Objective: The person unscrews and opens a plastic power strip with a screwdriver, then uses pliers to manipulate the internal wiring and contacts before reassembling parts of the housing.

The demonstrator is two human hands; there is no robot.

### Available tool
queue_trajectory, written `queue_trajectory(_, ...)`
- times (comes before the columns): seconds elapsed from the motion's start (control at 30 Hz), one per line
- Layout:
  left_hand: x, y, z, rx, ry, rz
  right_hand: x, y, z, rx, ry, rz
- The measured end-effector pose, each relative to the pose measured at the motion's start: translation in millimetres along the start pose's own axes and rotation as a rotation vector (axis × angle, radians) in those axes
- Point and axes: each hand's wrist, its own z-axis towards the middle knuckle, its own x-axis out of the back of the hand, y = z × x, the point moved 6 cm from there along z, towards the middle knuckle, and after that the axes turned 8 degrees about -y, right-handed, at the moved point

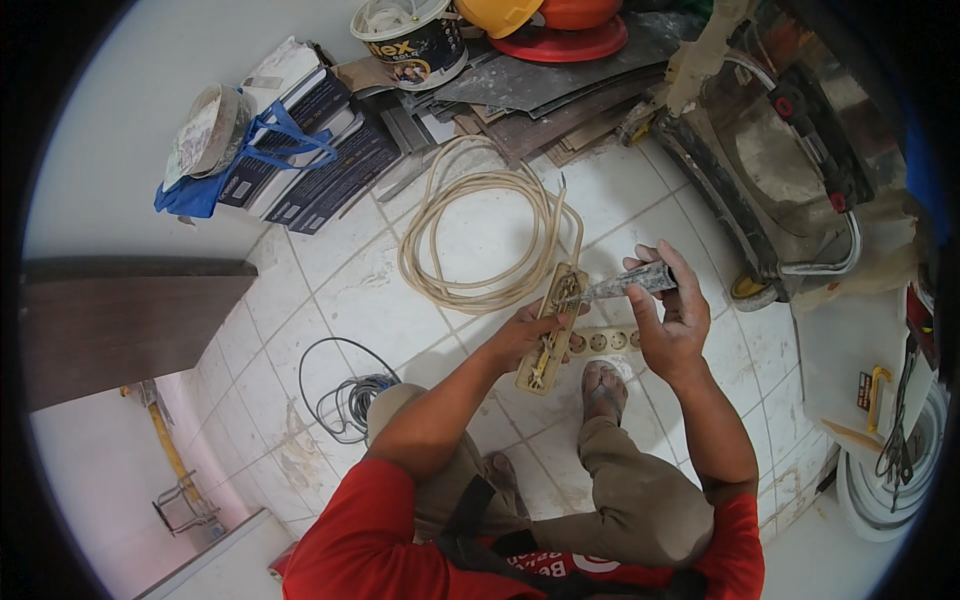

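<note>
My left hand [522, 337] grips the opened housing of a beige power strip [537, 375], tilted, with metal contacts and wiring showing inside. My right hand [675, 330] holds a dust-covered screwdriver [630, 284] by its thick dark handle. Its tip points left, at the upper part of the housing; whether it touches a screw is too small to tell. A thick beige cable [410, 262] lies coiled on the tiles, and one end runs up to the top of the housing. On the floor behind my hands is the socket cover [608, 341], with several round outlets, close to my foot.
A thin dark cable [362, 405] lies coiled at left. Stacked boxes [345, 165], a paint bucket [415, 45] and dark boards [560, 75] line the far wall. A wheeled machine with a metal handle [825, 265] stands right, near a white hose coil [880, 505].
</note>
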Motion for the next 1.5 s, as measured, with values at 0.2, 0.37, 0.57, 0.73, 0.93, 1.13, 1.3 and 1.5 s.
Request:
queue_trajectory(0.2,1,-3,2,0.026,0.021,0.002,0,-1,-1,0.019,-0.021,-0.037)
queue_trajectory(0.37,5,-7,6,0.041,0.077,0.093,3,0,-3,0.066,-0.038,-0.08)
queue_trajectory(0.57,1,-5,6,0.012,0.092,0.173,10,-1,-5,0.053,0.002,-0.009)
queue_trajectory(0.73,-1,-4,5,0.016,0.108,0.142,10,2,-11,0.08,-0.028,-0.052)
queue_trajectory(0.93,1,3,-1,-0.014,0.095,0.025,9,-2,-11,0.14,-0.008,-0.028)
queue_trajectory(1.13,3,5,-2,-0.039,0.067,-0.032,4,-4,-10,0.221,-0.03,-0.042)
queue_trajectory(1.3,3,3,-2,-0.038,0.068,-0.021,4,-4,-8,0.206,-0.027,-0.033)
queue_trajectory(1.5,-2,6,-1,-0.037,0.079,0.077,4,-14,1,0.24,-0.117,-0.154)
